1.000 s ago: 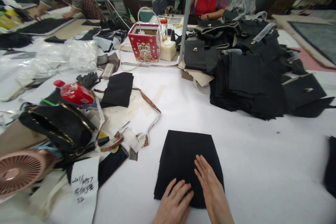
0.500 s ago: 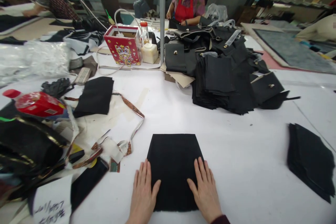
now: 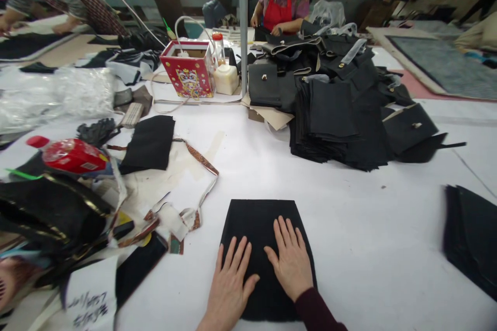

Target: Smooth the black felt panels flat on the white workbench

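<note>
A black panel, narrower at its far end, lies flat on the white table right in front of me. My left hand rests on its left part, palm down, fingers spread. On the panel's right part lies my right hand, also flat with the thumb out to the left and a dark maroon sleeve at the wrist. Neither hand grips anything. Parts of the panel's near half are hidden beneath both hands.
Black pieces form a stack beside clasped flaps at the back right. Another black stack lies far right. Leftward are a red bottle, a black piece, a red box and a pole. Co-workers stand behind.
Both hands have moved inward from the panel's side edges onto its surface, the right one also farther forward. The view has shifted slightly, so the surroundings sit more to the right.
</note>
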Demonstrator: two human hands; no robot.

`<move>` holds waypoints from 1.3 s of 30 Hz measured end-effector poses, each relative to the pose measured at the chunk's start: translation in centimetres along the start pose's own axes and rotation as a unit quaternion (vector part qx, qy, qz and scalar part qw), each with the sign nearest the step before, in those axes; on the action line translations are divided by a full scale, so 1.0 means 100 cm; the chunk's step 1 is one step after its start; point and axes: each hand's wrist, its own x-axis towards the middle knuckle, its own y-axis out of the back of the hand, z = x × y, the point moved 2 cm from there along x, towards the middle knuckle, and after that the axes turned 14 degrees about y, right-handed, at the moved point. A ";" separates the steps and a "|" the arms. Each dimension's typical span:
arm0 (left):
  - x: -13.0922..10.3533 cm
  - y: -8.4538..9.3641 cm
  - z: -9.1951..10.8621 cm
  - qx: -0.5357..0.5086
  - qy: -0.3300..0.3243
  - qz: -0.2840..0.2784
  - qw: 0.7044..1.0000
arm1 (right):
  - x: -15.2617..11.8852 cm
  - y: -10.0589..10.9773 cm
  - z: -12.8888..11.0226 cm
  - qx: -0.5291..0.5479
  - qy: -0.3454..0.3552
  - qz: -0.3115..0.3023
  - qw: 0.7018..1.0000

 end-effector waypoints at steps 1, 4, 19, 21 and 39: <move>-0.001 0.001 -0.001 0.002 0.007 -0.001 1.000 | -0.002 -0.003 0.000 -0.002 -0.001 -0.007 1.000; -0.003 0.005 -0.004 0.005 0.029 -0.002 1.000 | -0.007 -0.003 0.000 -0.008 -0.008 -0.011 1.000; 0.012 0.006 -0.018 -0.053 0.015 -0.041 0.998 | -0.013 -0.006 0.004 0.042 0.023 -0.025 0.999; 0.016 0.009 -0.022 -0.069 0.024 -0.048 0.996 | -0.013 -0.003 0.009 0.066 0.025 -0.014 0.997; 0.166 0.023 -0.065 -0.124 0.138 -0.234 0.954 | 0.076 0.022 0.106 0.135 -0.044 -0.022 0.990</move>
